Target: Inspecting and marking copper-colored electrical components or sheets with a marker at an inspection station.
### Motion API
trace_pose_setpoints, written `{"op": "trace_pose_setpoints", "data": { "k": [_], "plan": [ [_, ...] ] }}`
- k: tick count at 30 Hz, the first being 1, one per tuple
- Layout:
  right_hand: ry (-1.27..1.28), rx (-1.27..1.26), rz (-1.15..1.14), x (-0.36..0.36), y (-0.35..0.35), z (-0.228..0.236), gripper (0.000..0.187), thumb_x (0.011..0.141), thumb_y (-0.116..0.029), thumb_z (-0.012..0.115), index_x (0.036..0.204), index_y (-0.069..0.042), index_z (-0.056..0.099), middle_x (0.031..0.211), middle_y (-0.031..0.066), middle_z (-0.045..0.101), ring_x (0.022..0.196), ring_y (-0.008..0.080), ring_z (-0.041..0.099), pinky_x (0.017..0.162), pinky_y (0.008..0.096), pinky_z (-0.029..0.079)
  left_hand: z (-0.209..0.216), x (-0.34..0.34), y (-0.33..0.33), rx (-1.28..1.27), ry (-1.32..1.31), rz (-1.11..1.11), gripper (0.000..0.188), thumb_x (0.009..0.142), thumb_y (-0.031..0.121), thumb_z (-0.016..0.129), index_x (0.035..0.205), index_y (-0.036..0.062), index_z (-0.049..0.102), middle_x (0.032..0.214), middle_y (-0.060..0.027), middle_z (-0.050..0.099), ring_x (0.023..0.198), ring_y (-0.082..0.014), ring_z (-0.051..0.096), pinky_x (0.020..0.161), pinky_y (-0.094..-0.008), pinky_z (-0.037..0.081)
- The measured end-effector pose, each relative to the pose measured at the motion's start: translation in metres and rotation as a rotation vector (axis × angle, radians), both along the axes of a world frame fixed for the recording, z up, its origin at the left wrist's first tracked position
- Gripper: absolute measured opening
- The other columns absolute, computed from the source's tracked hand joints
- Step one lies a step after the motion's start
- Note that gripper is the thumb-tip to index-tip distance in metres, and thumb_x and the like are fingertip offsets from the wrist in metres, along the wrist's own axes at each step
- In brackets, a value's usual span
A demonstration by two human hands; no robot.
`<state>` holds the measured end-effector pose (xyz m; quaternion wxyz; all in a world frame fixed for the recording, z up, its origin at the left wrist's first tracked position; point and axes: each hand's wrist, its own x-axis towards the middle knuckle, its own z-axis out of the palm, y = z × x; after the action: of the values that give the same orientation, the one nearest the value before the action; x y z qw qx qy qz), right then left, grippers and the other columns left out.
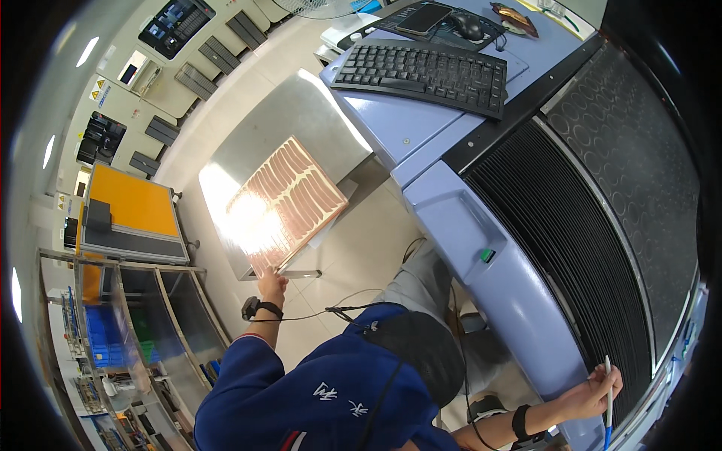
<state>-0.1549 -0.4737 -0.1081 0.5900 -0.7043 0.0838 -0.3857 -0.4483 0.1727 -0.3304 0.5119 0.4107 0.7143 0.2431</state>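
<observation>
At a corner of a copper-coloured patterned panel [329,197] is my left hand [272,284], its fingers closed on the panel's near edge. The panel lies on a shiny metal table [278,113], and bright glare washes out part of its surface. My right hand [594,392] is far to the right, beside the black ribbed cover of a blue-grey machine [481,282]. Between its thumb and fingers it pinches a white and blue pen [608,376], held roughly upright. Both my wrists wear black bands.
A black keyboard [421,75], a mouse [468,26] and a phone [424,18] rest on the machine's top. At the left stand a metal rack [162,267] and an orange-topped cabinet [135,199]. Thin cables [342,309] hang across my body.
</observation>
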Motion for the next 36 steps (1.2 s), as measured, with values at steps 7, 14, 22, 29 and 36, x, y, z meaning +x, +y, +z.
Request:
{"op": "trace_pose_setpoints", "data": {
  "k": [7, 14, 22, 29, 36],
  "plan": [
    [0.021, -0.013, 0.006, 0.0, -0.011, 0.0, 0.023, 0.104, -0.017, 0.058, 0.105, 0.005, 0.064, 0.095, 0.0108, 0.059, 0.075, 0.0155, 0.059, 0.063, 0.0242, 0.043, 0.047, 0.15, -0.041, 1.156, 0.337, -1.04, 0.032, 0.087, 0.017, 0.076, 0.112, 0.0018, 0.064, 0.114, -0.0194, 0.065, 0.105, -0.0379, 0.063, 0.091, -0.045, 0.05],
    [0.065, -0.08, -0.352, -0.092, -0.097, -0.01, 0.029, 0.102, -0.023, 0.06, 0.112, 0.004, 0.064, 0.092, 0.01, 0.063, 0.086, 0.0168, 0.059, 0.076, 0.0311, 0.046, 0.069, 0.21, -0.012, 0.928, 0.591, -1.313, 0.046, 0.092, 0.023, 0.071, 0.127, 0.001, 0.051, 0.13, -0.0224, 0.053, 0.114, -0.043, 0.059, 0.095, -0.0493, 0.051],
    [0.788, -0.365, -0.969, -0.294, -0.17, -0.034, 0.037, 0.098, -0.025, 0.064, 0.124, 0.001, 0.06, 0.112, 0.0145, 0.062, 0.103, 0.0247, 0.058, 0.091, 0.0354, 0.046, 0.058, 0.22, 0.005, 0.78, 0.669, -1.504, 0.039, 0.095, 0.029, 0.068, 0.119, 0.0014, 0.055, 0.118, -0.0201, 0.061, 0.106, -0.0399, 0.062, 0.088, -0.0477, 0.052],
    [1.356, -0.379, -0.96, -0.445, -0.133, -0.067, 0.049, 0.094, -0.025, 0.068, 0.135, -0.001, 0.055, 0.128, 0.0196, 0.06, 0.118, 0.0329, 0.057, 0.103, 0.0394, 0.044, 0.066, 0.234, -0.017, 0.834, 0.61, -1.47, 0.034, 0.09, 0.038, 0.068, 0.103, 0.0067, 0.067, 0.098, -0.0183, 0.072, 0.089, -0.0372, 0.069, 0.077, -0.0464, 0.055],
    [1.257, -0.761, -1.008, -0.408, -0.168, -0.125, 0.043, 0.094, -0.014, 0.064, 0.136, -0.005, 0.056, 0.129, 0.0296, 0.061, 0.123, 0.0479, 0.054, 0.105, 0.051, 0.044, 0.089, 0.265, 0.004, 1.291, 0.503, -2.114, 0.046, 0.102, 0.037, 0.048, 0.118, -0.0019, 0.067, 0.094, -0.0257, 0.073, 0.087, -0.0457, 0.069, 0.081, -0.051, 0.055]
  ]
}}
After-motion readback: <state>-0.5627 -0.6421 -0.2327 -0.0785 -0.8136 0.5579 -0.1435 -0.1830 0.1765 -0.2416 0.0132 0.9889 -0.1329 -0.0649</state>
